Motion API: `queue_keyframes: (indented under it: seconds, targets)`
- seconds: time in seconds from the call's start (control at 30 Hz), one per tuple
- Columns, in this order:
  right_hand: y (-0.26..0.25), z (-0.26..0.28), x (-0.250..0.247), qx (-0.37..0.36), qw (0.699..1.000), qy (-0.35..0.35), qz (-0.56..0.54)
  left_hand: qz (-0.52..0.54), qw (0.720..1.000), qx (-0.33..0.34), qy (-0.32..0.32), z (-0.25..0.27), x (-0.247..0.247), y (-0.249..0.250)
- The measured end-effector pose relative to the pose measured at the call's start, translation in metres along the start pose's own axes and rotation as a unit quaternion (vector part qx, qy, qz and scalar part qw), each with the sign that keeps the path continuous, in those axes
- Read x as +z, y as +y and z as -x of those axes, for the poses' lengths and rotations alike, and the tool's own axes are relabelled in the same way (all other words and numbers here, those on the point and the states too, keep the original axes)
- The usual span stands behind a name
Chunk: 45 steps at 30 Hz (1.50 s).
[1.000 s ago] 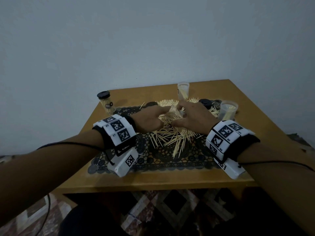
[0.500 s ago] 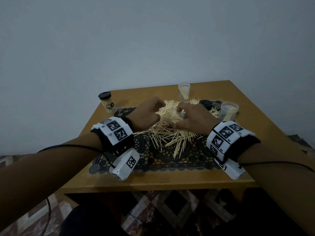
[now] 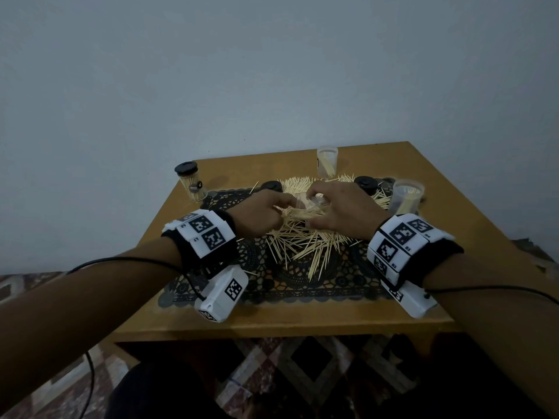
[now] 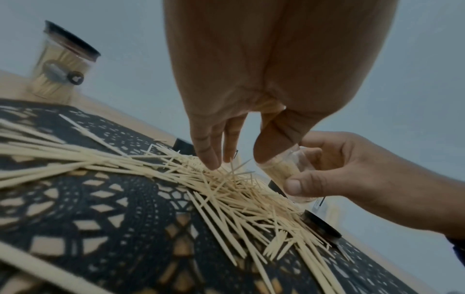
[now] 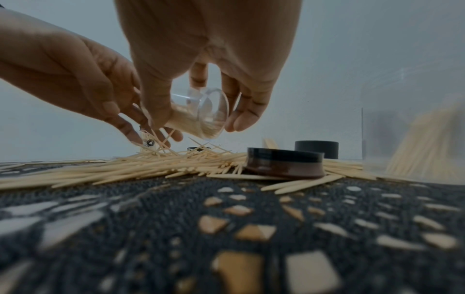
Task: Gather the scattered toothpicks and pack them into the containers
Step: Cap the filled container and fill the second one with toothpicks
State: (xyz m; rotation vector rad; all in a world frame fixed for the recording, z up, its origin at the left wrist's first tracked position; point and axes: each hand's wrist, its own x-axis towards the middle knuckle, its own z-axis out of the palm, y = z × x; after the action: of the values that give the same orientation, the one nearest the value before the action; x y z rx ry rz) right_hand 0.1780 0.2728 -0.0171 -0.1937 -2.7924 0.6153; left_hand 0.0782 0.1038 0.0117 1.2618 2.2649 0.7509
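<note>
Loose toothpicks (image 3: pixel 302 246) lie piled on a black lace mat (image 3: pixel 272 282). My right hand (image 3: pixel 314 213) grips a clear container (image 5: pixel 201 117), tilted on its side just above the pile, its mouth toward my left hand; a layer of toothpicks lies inside it (image 4: pixel 284 169). My left hand (image 3: pixel 287 204) reaches down at that mouth. Its fingertips (image 4: pixel 211 163) touch the pile and its thumb sits against the container's rim. A few toothpicks stand up between fingers and thumb, seemingly pinched.
On the wooden table (image 3: pixel 302 325) stand a filled container with a black lid (image 3: pixel 190 182) at the back left, an open one (image 3: pixel 326 164) at the back and another (image 3: pixel 405 198) on the right. Black lids (image 3: pixel 364 182) (image 3: pixel 272 186) lie by the pile.
My left hand drew back to the left half a second ago and has now returned to the container's mouth. The right hand stays on the tilted container.
</note>
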Motion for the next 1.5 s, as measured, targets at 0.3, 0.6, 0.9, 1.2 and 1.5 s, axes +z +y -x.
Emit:
queue_keyframes:
  seconds: [0.3,0.6,0.9,1.2,1.5]
  targets:
    - [-0.004,0.003,-0.003,-0.010,1.000,-0.003,-0.013,0.060,0.998,0.002,0.006,0.000,0.000,-0.001]
    - [-0.002,0.002,-0.003,0.011,1.000,0.001,-0.013,-0.082,0.990,0.040,0.111,0.027,-0.021,-0.025]
    - [-0.002,0.001,-0.003,0.013,1.000,-0.005,-0.008,-0.297,0.954,-0.024,-0.036,0.086,-0.013,-0.054]
    - [-0.002,0.001,-0.002,0.016,1.000,-0.009,-0.011,-0.269,0.963,-0.022,0.025,0.049,-0.021,-0.076]
    - [-0.002,0.002,-0.002,0.015,1.000,-0.007,-0.024,-0.224,0.966,-0.116,-0.062,0.040,-0.025,-0.079]
